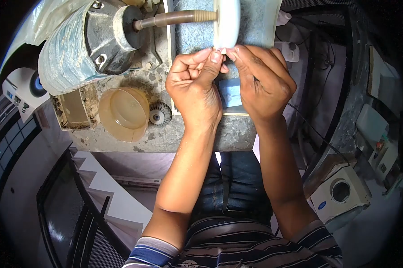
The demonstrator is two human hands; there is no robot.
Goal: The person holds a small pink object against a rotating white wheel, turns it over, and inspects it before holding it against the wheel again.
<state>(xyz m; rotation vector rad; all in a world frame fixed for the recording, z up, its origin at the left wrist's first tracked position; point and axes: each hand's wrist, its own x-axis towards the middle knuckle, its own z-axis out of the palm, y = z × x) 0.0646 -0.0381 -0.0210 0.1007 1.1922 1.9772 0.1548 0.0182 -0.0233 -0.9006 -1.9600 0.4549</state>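
Note:
A pale wheel (pixel 228 22) sits on the end of a brown tapered shaft (pixel 177 18), which comes out of a motor (pixel 107 38) at the upper left. Right at the wheel's lower edge, my left hand (pixel 197 82) and my right hand (pixel 265 80) meet, fingertips pinched together. Between them is a small whitish piece (pixel 223 51), mostly hidden by the fingers; it appears to touch the wheel. Behind the wheel lies a tray (pixel 194 38) with a bluish fibrous lining.
Left of my left hand, a round tub (pixel 123 114) of cloudy liquid stands on the stained bench (pixel 237 134), beside a small ridged dark wheel (pixel 160 115) and a dirty square box (pixel 74 107). A blue card (pixel 230 93) lies in the tray between my wrists.

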